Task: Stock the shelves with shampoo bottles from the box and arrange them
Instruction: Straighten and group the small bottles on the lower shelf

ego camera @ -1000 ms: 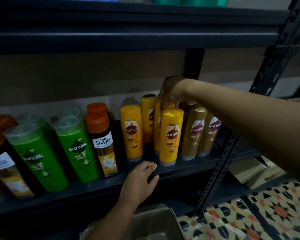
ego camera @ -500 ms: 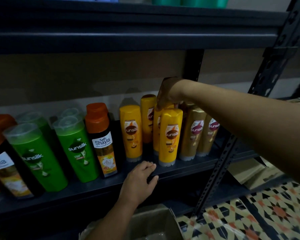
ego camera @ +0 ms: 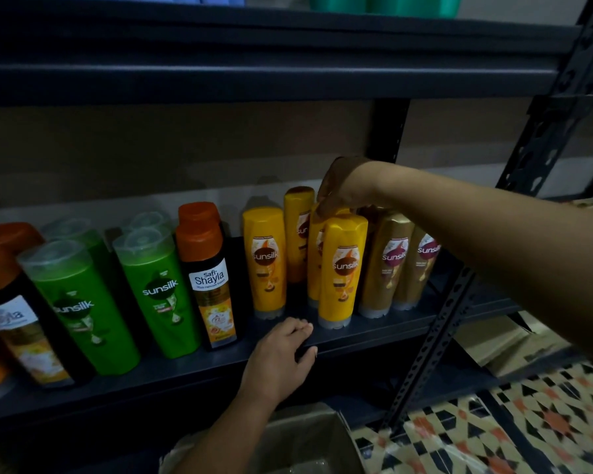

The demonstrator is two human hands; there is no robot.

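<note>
a person's right hand (ego camera: 336, 189) reaches over a dark metal shelf (ego camera: 185, 367) and grips the top of a yellow sunsilk bottle (ego camera: 317, 241) in the second row, fingers curled down round its cap, the bottle standing upright just behind the front yellow bottle (ego camera: 341, 268). the left hand (ego camera: 281, 357) rests on the shelf's front edge, fingers lying loosely over the lip and holding nothing, just in front of the gap between two yellow bottles. two more yellow bottles stand to the left, one at the front (ego camera: 264, 261) and one further back (ego camera: 297, 230). to the right, partly hidden by the right forearm, stand two gold sunsilk bottles (ego camera: 386, 265), close together. left of the yellow group stands a dark safi shayla bottle (ego camera: 211, 282) with an orange cap, a second orange cap showing right behind it; then two green sunsilk bottles (ego camera: 158, 292) with clear caps, more clear caps visible behind them; and at the far left another dark orange-capped bottle (ego camera: 11, 319), cut off by the frame edge. below the left forearm sits the open cardboard box (ego camera: 305, 439); its contents cannot be made out. a patterned tile floor (ego camera: 493, 429) shows at lower right, beside the rack's perforated upright (ego camera: 435, 340). an upper shelf (ego camera: 254, 63) spans the top of the frame.
</note>
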